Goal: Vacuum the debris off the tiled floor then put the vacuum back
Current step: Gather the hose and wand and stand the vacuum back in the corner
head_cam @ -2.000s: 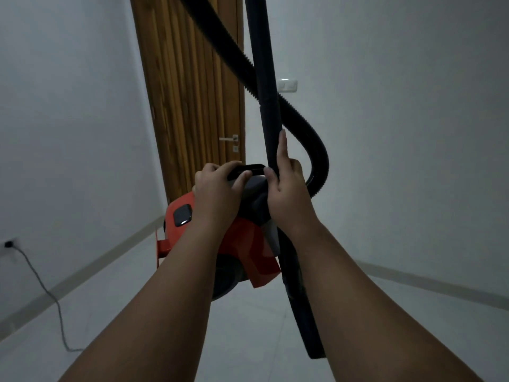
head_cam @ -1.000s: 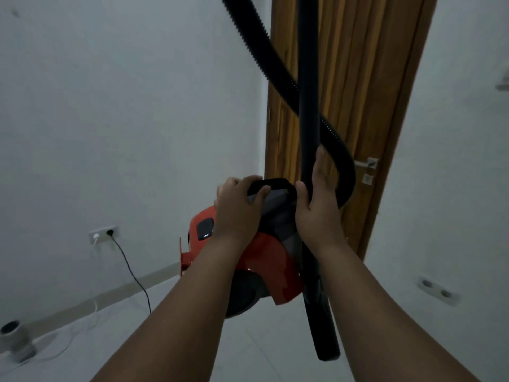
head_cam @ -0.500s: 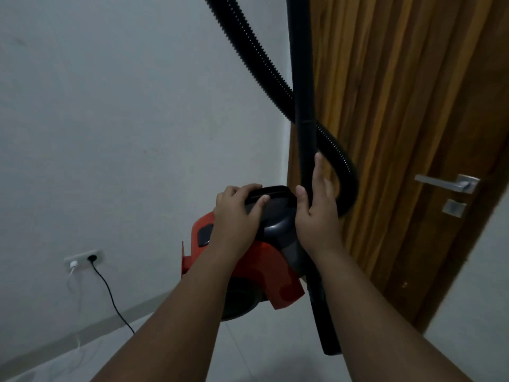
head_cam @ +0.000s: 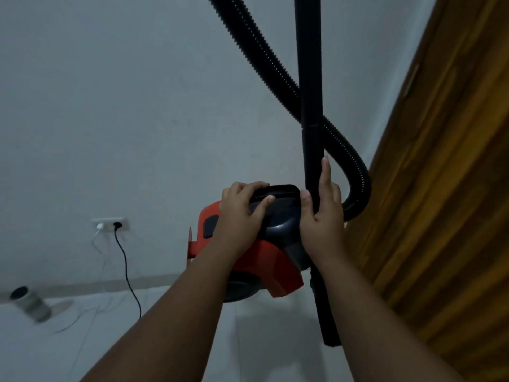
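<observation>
A red and dark grey vacuum (head_cam: 264, 263) hangs in the air above the pale tiled floor (head_cam: 115, 348), carried in front of me. My left hand (head_cam: 241, 213) grips the left side of its black top handle (head_cam: 278, 190). My right hand (head_cam: 322, 213) holds the handle's right end and presses the black rigid tube (head_cam: 311, 106) against it, one finger stretched up along the tube. The ribbed black hose (head_cam: 355, 172) loops behind the tube and up out of view.
A wooden door (head_cam: 440, 188) fills the right side, close to the vacuum. A wall socket (head_cam: 110, 224) on the left wall holds a black cord (head_cam: 126, 271) and a white one trailing over the floor. A small grey cylinder (head_cam: 30, 301) stands by the left baseboard.
My view has swung left and moved nearer the wall: the door slid to the right edge and its handle left the frame, and the socket came nearer the middle. Both hands keep the same hold.
</observation>
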